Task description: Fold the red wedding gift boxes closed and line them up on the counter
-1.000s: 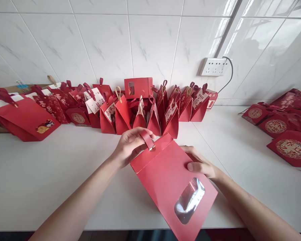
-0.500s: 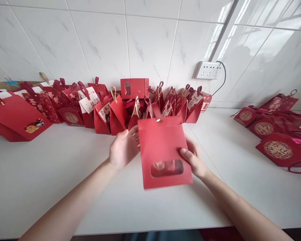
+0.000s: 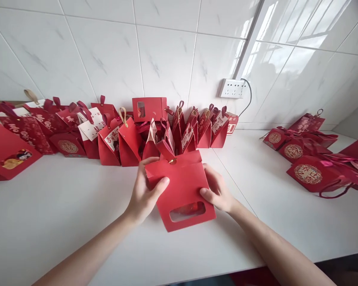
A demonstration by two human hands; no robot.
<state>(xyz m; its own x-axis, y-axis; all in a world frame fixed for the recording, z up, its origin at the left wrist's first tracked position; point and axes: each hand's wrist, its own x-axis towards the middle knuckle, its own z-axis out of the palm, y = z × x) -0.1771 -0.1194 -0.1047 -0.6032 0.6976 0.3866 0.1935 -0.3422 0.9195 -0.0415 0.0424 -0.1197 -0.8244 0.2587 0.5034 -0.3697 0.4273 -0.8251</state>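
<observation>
Between my two hands is a red paper gift box (image 3: 183, 182), held upright and slightly tilted. It has a ribbon loop at its folded top and a clear oblong window low on the front. My left hand (image 3: 146, 192) grips its left edge, thumb on the front face and fingers behind. On the other side my right hand (image 3: 217, 188) clasps the right edge, its thumb also on the front. The fingers behind the box are partly hidden. What shows through the window is reddish and unclear.
A row of red and white gift boxes (image 3: 131, 143) stands along the tiled wall. At the left is a larger red box (image 3: 6, 155) with a picture window. Several red boxes with round gold emblems (image 3: 310, 174) sit at the right. A power strip (image 3: 232, 88) is on the wall.
My left hand has closed on the left edge of the red gift box, which it was beside before. The box has tilted and moved slightly left and down. The camera view has shifted right.
</observation>
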